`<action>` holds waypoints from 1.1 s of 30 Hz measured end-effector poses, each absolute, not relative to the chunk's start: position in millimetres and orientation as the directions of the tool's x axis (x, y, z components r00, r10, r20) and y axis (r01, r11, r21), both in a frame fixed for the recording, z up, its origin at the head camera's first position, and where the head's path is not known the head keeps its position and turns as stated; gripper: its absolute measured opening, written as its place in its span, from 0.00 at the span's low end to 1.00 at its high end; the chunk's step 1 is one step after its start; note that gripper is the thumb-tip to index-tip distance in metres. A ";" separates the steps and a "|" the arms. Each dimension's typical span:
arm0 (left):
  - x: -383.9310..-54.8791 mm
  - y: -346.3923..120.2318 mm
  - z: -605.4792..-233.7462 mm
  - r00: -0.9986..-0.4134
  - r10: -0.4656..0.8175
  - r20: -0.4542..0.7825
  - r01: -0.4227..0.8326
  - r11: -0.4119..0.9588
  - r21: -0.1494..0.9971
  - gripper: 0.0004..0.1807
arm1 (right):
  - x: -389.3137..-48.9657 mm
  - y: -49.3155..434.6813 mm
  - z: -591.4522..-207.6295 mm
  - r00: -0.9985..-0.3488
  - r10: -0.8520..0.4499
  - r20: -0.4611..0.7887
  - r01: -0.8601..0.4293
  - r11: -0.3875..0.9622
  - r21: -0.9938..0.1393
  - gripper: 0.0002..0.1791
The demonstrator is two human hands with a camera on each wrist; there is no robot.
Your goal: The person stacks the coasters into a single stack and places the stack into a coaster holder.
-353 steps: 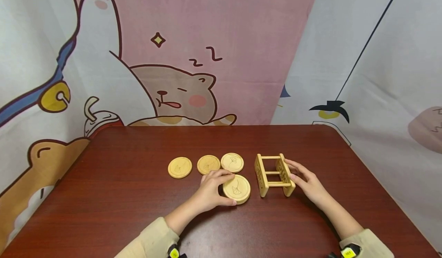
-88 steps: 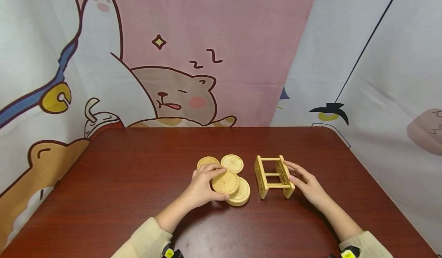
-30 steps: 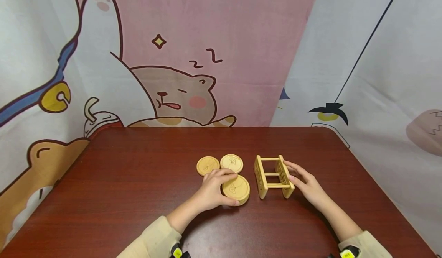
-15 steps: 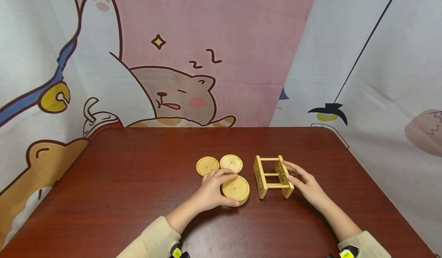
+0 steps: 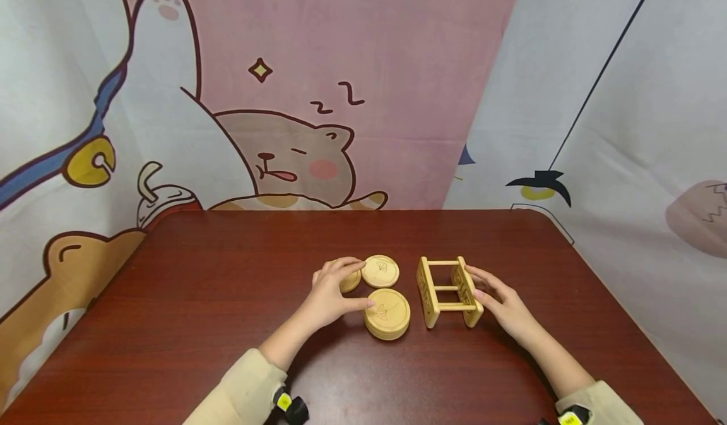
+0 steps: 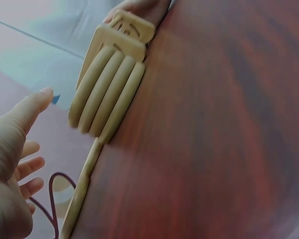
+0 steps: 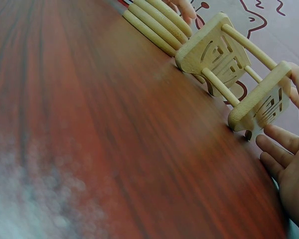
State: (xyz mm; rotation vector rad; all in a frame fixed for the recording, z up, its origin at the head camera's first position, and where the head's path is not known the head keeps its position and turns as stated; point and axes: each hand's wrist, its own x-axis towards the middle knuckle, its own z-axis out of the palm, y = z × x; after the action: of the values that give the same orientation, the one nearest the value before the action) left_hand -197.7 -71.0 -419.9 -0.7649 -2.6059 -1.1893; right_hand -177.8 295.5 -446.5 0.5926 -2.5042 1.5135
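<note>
My left hand [image 5: 332,299] hovers with spread, relaxed fingers over a darker round wooden coaster [image 5: 351,281], partly covering it. In the head view the thumb overlaps the edge of a stack of several coasters [image 5: 389,314], each thick and pale. In the left wrist view that stack [image 6: 107,94] stands apart from the hand. A lighter coaster [image 5: 382,272] with an engraved leaf lies flat behind the stack. To the right, a wooden holder [image 5: 428,295] has two side panels joined by rods. My right hand [image 5: 502,305] rests its extended fingers and thumb against the holder's right panel.
All of it sits mid-table on a dark red-brown wooden table [image 5: 227,273]. Behind hangs a cartoon-printed cloth [image 5: 397,65], meeting the table's far edge.
A coaster at the far left was picked up and added to the stack. The left hand has since let go and moved back left over the darker coaster. The right hand stays at the holder.
</note>
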 end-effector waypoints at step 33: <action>-225.4 -101.8 -447.0 -0.918 0.249 0.307 0.395 0.608 0.689 0.42 | -177.9 296.2 -447.8 -0.901 -0.259 0.348 -0.431 0.435 -0.791 0.25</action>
State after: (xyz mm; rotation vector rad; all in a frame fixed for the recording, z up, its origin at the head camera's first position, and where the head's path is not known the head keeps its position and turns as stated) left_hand -225.4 -101.8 -447.0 -0.5367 -2.6517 -1.2021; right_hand -177.9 296.2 -447.8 0.6092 -2.5089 1.4610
